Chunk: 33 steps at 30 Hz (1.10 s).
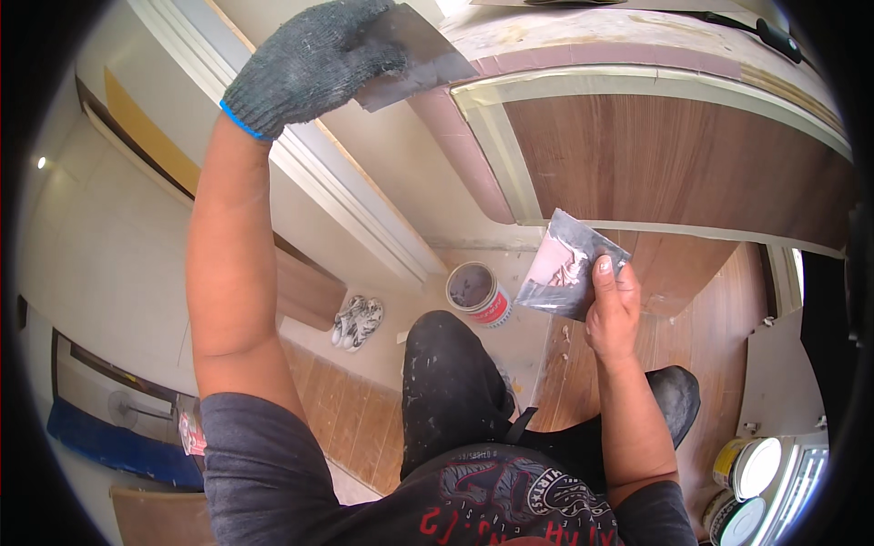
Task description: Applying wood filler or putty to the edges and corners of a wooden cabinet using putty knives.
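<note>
My left hand (309,68), in a dark knit glove with a blue cuff, is raised at the top, closed on a thin dark metal blade (410,64). The blade lies over the upper left corner of a pink filler edge (464,164) bordering a wood-grain panel (655,155) with pale masking tape. My bare right hand (610,300) grips a metal plate (564,282) at chest height below the panel, thumb on top; pink paste (555,255) is smeared on the plate. Whether the blade touches the surface, I cannot tell.
An open can of greyish filler (473,296) stands on the floor ahead, near white-and-black shoes (358,323). A white door frame (355,209) runs along the left. Two paint cans (746,466) are at lower right. A dark tool (776,38) lies on the worktop.
</note>
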### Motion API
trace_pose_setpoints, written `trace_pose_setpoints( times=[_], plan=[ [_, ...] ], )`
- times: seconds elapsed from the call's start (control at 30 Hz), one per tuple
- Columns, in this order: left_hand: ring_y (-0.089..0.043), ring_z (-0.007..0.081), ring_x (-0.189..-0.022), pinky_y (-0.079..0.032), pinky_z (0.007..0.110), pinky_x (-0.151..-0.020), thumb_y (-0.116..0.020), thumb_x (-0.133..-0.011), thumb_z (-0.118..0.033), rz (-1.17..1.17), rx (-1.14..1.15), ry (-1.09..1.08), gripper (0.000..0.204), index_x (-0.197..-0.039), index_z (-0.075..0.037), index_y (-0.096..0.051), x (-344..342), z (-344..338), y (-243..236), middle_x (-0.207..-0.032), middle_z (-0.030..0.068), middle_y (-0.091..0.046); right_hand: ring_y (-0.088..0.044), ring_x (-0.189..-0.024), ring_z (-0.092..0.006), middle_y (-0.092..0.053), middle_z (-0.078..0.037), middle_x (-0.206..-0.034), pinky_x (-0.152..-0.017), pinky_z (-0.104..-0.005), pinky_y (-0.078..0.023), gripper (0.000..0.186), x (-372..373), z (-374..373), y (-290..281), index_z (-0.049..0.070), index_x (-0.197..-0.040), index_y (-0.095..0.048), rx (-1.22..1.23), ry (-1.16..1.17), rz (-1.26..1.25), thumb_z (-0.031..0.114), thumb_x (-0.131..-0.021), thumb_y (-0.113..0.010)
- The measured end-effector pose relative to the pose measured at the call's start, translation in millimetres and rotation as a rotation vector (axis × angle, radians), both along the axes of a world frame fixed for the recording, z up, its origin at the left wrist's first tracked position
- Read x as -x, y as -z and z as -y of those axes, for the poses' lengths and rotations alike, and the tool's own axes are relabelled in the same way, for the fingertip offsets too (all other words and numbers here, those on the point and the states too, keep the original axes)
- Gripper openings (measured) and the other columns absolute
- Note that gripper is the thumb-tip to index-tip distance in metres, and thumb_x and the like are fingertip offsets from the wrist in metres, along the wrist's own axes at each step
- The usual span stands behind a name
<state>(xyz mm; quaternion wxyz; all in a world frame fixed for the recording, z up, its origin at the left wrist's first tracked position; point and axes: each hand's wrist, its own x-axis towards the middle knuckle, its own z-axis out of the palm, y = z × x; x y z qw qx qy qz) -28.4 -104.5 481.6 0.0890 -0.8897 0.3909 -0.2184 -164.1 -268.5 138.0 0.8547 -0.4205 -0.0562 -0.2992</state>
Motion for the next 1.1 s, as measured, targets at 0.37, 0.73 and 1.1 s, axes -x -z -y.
trace_pose_setpoints(
  times=[0.37, 0.73, 1.1],
  plan=[
    [-0.068, 0.0361, -0.09, -0.053, 0.042, -0.082, -0.067, -0.082, -0.02, 0.159, 0.053, 0.039, 0.024, -0.097, -0.002, -0.067, 7, 21, -3, -0.094, 0.0208, -0.07, -0.055, -0.103, -0.011, -0.064, -0.002, -0.111, -0.096, -0.0295, -0.041, 0.033, 1, -2, -3, 0.002, -0.117, -0.061, 0.014, 0.005, -0.007, 0.032, -0.104, -0.053],
    [-0.068, 0.0336, -0.085, -0.053, 0.041, -0.079, -0.071, -0.084, -0.022, 0.118, 0.031, 0.112, 0.024, -0.098, -0.003, -0.067, 18, 14, -3, -0.09, 0.0181, -0.07, -0.054, -0.102, -0.0107, -0.064, -0.002, -0.11, -0.096, -0.0292, -0.04, 0.033, 2, 0, -4, 0.002, -0.117, -0.061, 0.02, 0.023, -0.017, 0.031, -0.104, -0.053],
    [-0.069, 0.0352, -0.09, -0.054, 0.043, -0.081, -0.066, -0.085, -0.02, 0.038, 0.03, 0.037, 0.023, -0.096, 0.0, -0.065, 23, 34, 6, -0.09, 0.0193, -0.071, -0.054, -0.102, -0.011, -0.063, -0.002, -0.11, -0.096, -0.0293, -0.04, 0.032, 0, 2, -3, 0.002, -0.115, -0.06, 0.011, 0.02, -0.002, 0.032, -0.103, -0.054]
  ],
)
